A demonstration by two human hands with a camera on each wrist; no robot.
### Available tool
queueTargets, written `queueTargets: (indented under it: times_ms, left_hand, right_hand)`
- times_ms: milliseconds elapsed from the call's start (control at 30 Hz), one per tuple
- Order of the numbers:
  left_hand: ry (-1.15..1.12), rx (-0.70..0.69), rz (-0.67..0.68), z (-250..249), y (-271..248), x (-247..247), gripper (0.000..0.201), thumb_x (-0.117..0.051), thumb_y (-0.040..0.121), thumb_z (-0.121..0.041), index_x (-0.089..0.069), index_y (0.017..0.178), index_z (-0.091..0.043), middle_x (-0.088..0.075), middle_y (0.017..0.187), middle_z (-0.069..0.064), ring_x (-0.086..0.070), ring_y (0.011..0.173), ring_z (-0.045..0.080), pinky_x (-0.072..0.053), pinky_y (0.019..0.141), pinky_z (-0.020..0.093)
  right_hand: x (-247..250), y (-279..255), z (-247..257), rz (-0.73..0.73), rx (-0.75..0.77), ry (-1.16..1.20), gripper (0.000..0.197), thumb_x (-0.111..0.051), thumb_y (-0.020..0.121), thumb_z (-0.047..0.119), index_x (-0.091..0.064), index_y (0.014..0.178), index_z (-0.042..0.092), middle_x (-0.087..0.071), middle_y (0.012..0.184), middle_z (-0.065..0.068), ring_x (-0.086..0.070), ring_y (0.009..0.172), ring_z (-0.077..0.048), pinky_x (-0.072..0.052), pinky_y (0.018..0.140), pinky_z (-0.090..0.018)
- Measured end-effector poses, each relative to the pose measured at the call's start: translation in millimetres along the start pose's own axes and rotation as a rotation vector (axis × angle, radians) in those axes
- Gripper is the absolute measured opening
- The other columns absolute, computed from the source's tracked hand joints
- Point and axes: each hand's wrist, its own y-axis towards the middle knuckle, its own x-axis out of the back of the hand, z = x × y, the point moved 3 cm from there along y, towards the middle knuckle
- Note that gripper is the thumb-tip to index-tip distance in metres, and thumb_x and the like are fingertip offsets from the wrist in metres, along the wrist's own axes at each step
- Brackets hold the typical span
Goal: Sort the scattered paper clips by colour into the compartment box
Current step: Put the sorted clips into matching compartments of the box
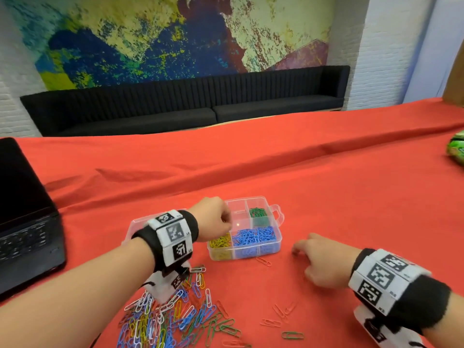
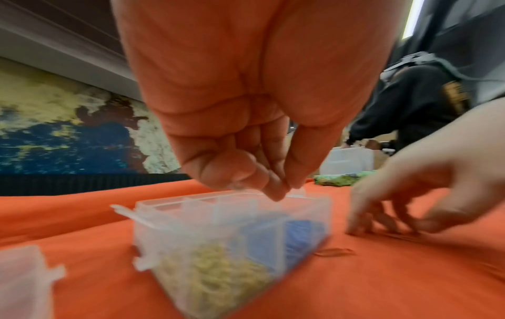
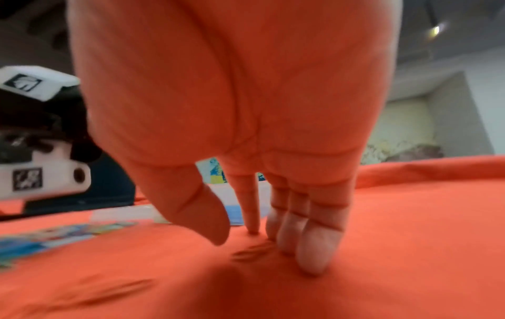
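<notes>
The clear box [image 1: 270, 243] stands on the red-clothed surface [image 1: 351, 197], its lid [image 1: 136, 226] lying open to the left, mostly hidden behind the left wrist. Yellow clips [image 1: 221, 241] fill the near-left compartment, blue clips [image 1: 254, 234] the wide near-right one, and green clips [image 1: 257, 212] the far-right one; the middle compartments look bare.

The left hand [image 1: 213, 218] hovers over the box's left side, above the yellow compartment. In the left wrist view its fingers [image 2: 273, 185] are bunched with the tips pressed together just over the box rim; whether the grip pinches a clip cannot be told, since the tips are blurred.

The right hand [image 1: 317, 261] is to the right of the box, well apart from it. Its fingers [image 3: 311, 243] point down, spread slightly and straight, tips touching the cloth, with the thumb held apart just above it. A faint red clip [image 3: 254, 251] lies on the cloth at the fingertips, hard to make out against the red.

Another red clip [image 1: 263, 261] lies just before the box's near wall. A mixed pile [image 1: 170, 320] of white, blue, green, yellow and red clips lies near the person, under the left forearm. A few red clips [image 1: 278, 315] and one green clip [image 1: 292, 335] lie apart to its right.

A black laptop [image 1: 25, 222] sits at the left edge, a green packet [image 1: 457, 151] at the far right.
</notes>
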Motion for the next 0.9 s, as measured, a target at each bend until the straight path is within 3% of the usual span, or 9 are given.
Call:
queueTargets:
  times_ms: [100, 167, 233, 300, 367, 500, 667, 800, 900]
  left_hand:
    - [-0.030, -0.133, 0.095, -28.6, -29.3, -20.9, 0.013, -0.059, 0.085, -0.018, -0.071, 0.088, -0.014, -0.071, 0.086, 0.001, -0.057, 0.073, 0.011, -0.041, 0.067, 0.019]
    - [0.011, -0.224, 0.160, -44.5, -44.2, -41.4, 0.021, -0.059, 0.086, -0.020, -0.069, 0.104, -0.017, -0.070, 0.102, 0.000, -0.060, 0.089, 0.014, -0.046, 0.080, 0.021]
    - [0.143, -0.267, 0.164, -53.7, -49.9, -57.5, 0.032, -0.055, 0.086, -0.020, -0.061, 0.117, -0.022, -0.062, 0.120, -0.002, -0.057, 0.110, 0.019, -0.047, 0.093, 0.032]
    - [0.237, -0.288, 0.139, -57.1, -46.3, -66.1, 0.032, -0.055, 0.084, -0.015, -0.056, 0.115, -0.022, -0.057, 0.122, -0.003, -0.054, 0.113, 0.023, -0.049, 0.091, 0.040]
    - [0.287, -0.258, 0.151, -57.5, -39.7, -70.3, 0.033, -0.057, 0.082, -0.011, -0.056, 0.114, -0.019, -0.057, 0.121, 0.000, -0.055, 0.112, 0.025, -0.050, 0.089, 0.041]
    - [0.263, -0.169, 0.142, -59.3, -34.6, -73.9, 0.023, -0.059, 0.081, -0.006, -0.063, 0.102, -0.015, -0.062, 0.110, 0.005, -0.059, 0.101, 0.027, -0.051, 0.084, 0.038]
    - [0.161, -0.080, 0.107, -59.3, -42.9, -74.8, 0.018, -0.056, 0.082, -0.005, -0.064, 0.092, -0.016, -0.066, 0.100, 0.007, -0.061, 0.094, 0.026, -0.052, 0.081, 0.034]
    - [0.069, -0.037, 0.137, -54.6, -55.7, -76.5, 0.014, -0.055, 0.079, -0.007, -0.062, 0.080, -0.018, -0.066, 0.090, 0.005, -0.061, 0.084, 0.023, -0.054, 0.075, 0.030]
    - [-0.108, 0.023, 0.194, -50.5, -63.5, -69.9, 0.017, -0.056, 0.076, -0.009, -0.055, 0.064, -0.021, -0.059, 0.068, -0.003, -0.055, 0.063, 0.012, -0.046, 0.060, 0.021]
  right_hand:
    - [-7.9, -7.1, 17.5, 0.006, 0.101, -0.014, 0.044, -0.053, 0.085, 0.021, -0.050, 0.129, 0.019, -0.047, 0.123, -0.006, -0.053, 0.113, -0.024, -0.043, 0.097, -0.028]
    - [-10.7, -16.1, 23.8, -0.016, 0.164, -0.041, 0.040, -0.057, 0.084, 0.020, -0.056, 0.124, 0.017, -0.053, 0.122, -0.005, -0.052, 0.113, -0.022, -0.041, 0.094, -0.025]
    - [-11.7, -27.0, 24.8, -0.042, 0.193, -0.058, 0.035, -0.059, 0.082, 0.015, -0.061, 0.117, 0.016, -0.057, 0.119, -0.004, -0.055, 0.109, -0.020, -0.041, 0.089, -0.023]
    - [-13.0, -36.2, 22.2, -0.048, 0.204, -0.025, 0.029, -0.058, 0.081, 0.011, -0.064, 0.108, 0.015, -0.063, 0.111, -0.002, -0.058, 0.102, -0.019, -0.042, 0.083, -0.022]
    - [-11.4, -42.6, 18.9, -0.082, 0.189, -0.011, 0.023, -0.057, 0.081, 0.014, -0.065, 0.103, 0.016, -0.062, 0.104, -0.001, -0.057, 0.096, -0.019, -0.040, 0.077, -0.020]
    - [-13.4, -42.4, 20.5, -0.107, 0.150, -0.076, 0.031, -0.063, 0.083, 0.024, -0.064, 0.113, 0.015, -0.059, 0.114, -0.005, -0.055, 0.108, -0.023, -0.042, 0.085, -0.024]
    - [-17.8, -41.0, 38.1, -0.109, 0.202, 0.014, 0.018, -0.071, 0.078, 0.016, -0.071, 0.096, 0.015, -0.071, 0.097, -0.006, -0.063, 0.087, -0.020, -0.047, 0.073, -0.022]
    - [-20.1, -46.9, 42.2, -0.093, 0.273, 0.029, 0.033, -0.069, 0.079, 0.016, -0.065, 0.112, 0.020, -0.068, 0.104, -0.001, -0.060, 0.092, -0.018, -0.042, 0.072, -0.021]
    - [-23.5, -47.7, 47.5, -0.079, 0.334, 0.023, 0.039, -0.071, 0.079, 0.020, -0.064, 0.117, 0.025, -0.067, 0.103, 0.001, -0.057, 0.086, -0.015, -0.041, 0.074, -0.021]
